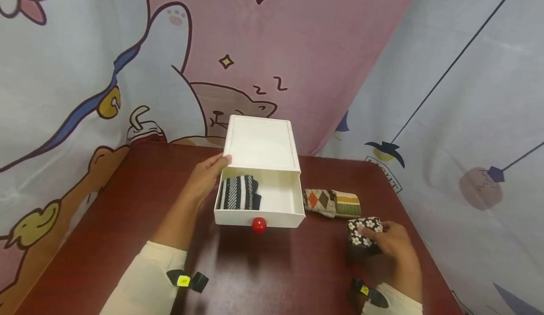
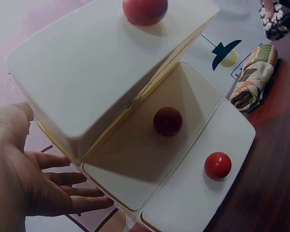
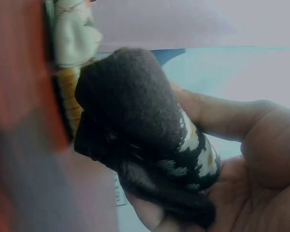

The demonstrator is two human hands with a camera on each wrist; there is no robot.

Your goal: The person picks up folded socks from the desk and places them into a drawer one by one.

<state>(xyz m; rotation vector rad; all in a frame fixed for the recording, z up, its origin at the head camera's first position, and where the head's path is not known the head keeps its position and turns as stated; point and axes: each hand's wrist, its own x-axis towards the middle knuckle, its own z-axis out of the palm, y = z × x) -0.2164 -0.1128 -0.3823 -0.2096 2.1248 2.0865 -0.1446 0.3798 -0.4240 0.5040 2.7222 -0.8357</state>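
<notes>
My right hand (image 1: pixel 397 242) grips a rolled pair of black socks with white flowers (image 1: pixel 364 231) above the table's right side. The right wrist view shows the dark folded end of this roll between thumb and fingers. My left hand (image 1: pixel 204 178) rests against the left side of a white drawer cabinet (image 1: pixel 262 142), thumb at its top edge. Fairly straight fingers lie along that side in the left wrist view. The cabinet's top drawer (image 1: pixel 278 219), with a red knob (image 1: pixel 259 225), is pulled out. Black-and-white striped socks (image 1: pixel 238 193) lie in its left part.
Right of the drawer, rolled argyle socks (image 1: pixel 319 202) and green-and-yellow striped socks (image 1: pixel 347 204) lie side by side on the dark red table (image 1: pixel 263 277). Two lower drawers with red knobs are closed (image 2: pixel 217 166). A cartoon-printed cloth (image 1: pixel 297 31) hangs behind the table.
</notes>
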